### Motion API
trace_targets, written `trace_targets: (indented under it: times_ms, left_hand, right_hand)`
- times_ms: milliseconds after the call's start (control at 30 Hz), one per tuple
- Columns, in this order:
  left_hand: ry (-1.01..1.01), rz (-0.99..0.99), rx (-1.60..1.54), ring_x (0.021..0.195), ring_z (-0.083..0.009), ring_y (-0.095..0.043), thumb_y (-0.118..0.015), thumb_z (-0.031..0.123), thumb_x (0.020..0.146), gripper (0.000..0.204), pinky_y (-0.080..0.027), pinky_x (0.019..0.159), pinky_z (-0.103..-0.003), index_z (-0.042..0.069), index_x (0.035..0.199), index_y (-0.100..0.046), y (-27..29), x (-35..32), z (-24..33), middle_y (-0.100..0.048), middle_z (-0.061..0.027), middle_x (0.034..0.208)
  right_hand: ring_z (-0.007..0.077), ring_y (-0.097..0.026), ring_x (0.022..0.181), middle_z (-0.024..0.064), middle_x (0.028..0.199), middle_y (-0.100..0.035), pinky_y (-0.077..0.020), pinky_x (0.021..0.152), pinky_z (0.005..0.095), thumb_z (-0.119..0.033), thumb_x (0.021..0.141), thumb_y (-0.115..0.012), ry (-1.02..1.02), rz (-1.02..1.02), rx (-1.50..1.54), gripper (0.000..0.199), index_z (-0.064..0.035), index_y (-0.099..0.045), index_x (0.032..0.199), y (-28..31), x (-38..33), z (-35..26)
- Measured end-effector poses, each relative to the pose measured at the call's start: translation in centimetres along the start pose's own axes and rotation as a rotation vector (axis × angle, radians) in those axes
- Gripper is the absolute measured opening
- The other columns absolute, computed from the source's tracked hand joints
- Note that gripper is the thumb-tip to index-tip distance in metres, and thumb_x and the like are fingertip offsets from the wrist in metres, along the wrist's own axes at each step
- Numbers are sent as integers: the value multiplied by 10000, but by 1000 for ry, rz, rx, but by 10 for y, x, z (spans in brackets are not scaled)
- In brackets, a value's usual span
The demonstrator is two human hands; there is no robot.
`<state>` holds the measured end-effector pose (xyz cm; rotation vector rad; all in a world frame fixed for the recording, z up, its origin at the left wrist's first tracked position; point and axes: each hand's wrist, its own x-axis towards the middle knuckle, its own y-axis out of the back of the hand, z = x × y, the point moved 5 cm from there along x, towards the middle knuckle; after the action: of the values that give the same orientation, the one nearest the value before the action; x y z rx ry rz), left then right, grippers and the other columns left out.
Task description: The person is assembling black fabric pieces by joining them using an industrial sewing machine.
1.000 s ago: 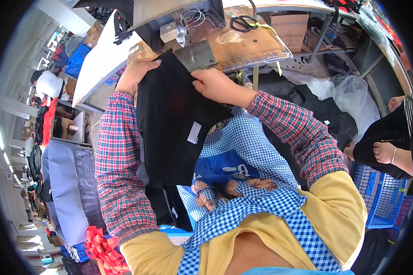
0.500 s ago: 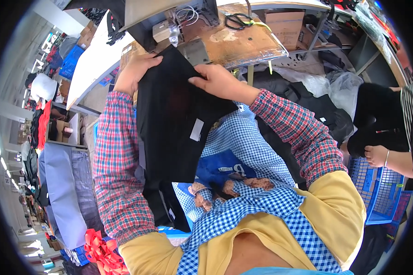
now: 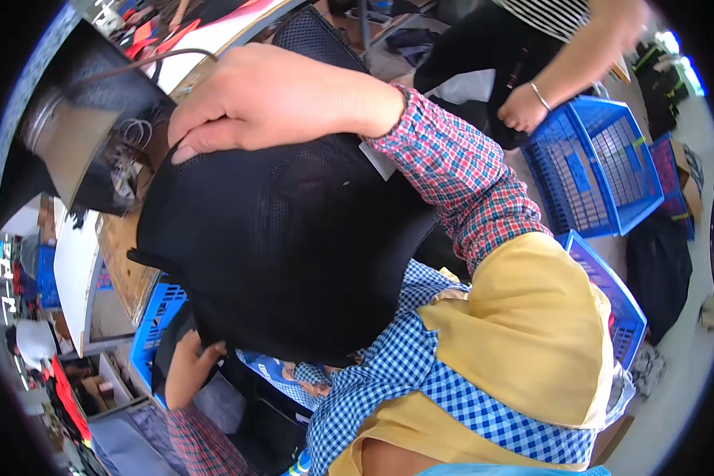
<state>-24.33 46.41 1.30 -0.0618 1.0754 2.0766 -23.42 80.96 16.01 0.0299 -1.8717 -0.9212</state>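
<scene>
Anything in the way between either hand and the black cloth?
Nothing visible. The right hand grips the black cloth directly at its upper edge; the left hand is by its lower-left edge, contact unclear.

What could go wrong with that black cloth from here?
The cloth could slip: the right hand pinches it by its upper edge. It might snag on the worn table, which appears beside it. What the left hand grips is unclear, so the lower side may swing.
</scene>
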Motion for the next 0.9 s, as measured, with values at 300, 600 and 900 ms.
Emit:
trace_targets:
  times_ms: [300,600,900]
  left_hand:
    - [82,-300,41,466,-157,-579,-519,241,967,343,-438,484,-289,-37,780,-594,-26,-43,150,-583,-79,514]
    - [-154,-65,8,684,-83,-468,-513,163,959,200,-398,611,-248,-16,1008,-587,-38,-28,145,-552,-10,764]
    - [-143,210,342,873,-402,-600,-613,283,927,428,-471,809,-388,-92,1132,-584,-29,-14,119,-629,-306,994]
  right_hand:
    - [377,-573,856,171,897,-595,-465,720,441,-424,787,-693,140,-46,112,500,13,-575,998,1,-25,-48]
    - [367,-630,788,144,725,-650,-477,691,451,-440,869,-592,171,-487,413,403,-45,-661,836,-63,-60,-89]
    - [297,-655,765,75,792,-683,-497,613,416,-444,884,-564,173,-388,-59,368,-105,-682,803,-52,-50,-46]
